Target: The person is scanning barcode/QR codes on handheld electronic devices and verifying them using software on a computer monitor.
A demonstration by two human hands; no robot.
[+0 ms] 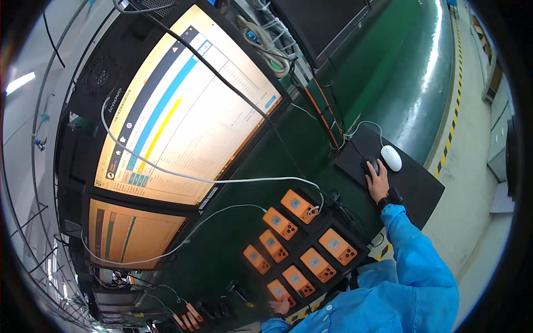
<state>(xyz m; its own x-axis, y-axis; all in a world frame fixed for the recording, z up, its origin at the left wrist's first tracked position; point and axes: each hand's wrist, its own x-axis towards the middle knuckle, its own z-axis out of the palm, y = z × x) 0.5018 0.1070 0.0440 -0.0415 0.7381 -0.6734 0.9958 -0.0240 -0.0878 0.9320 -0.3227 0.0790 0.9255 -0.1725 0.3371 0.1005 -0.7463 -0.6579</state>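
My right hand (378,184) lies over a dark computer mouse (371,163), its fingers resting along it on a black mat (417,195). Beside it on the mat is a white mouse (391,158). My left hand (281,306) is low in the picture, fingers apart, at the lower end of an orange phone (279,290); whether it touches the phone I cannot tell. Several orange phones lie camera side up in two rows on a black tray (297,237). White cables run to two phones in the far row, one (300,206) and its neighbour (280,223).
A large lit monitor (183,111) and a smaller-looking screen (136,233) stand to the left on the green bench (219,222). Cables hang across the monitor. More orange phones (189,317) lie at the bottom left. A yellow-and-black floor stripe (448,139) runs at the right.
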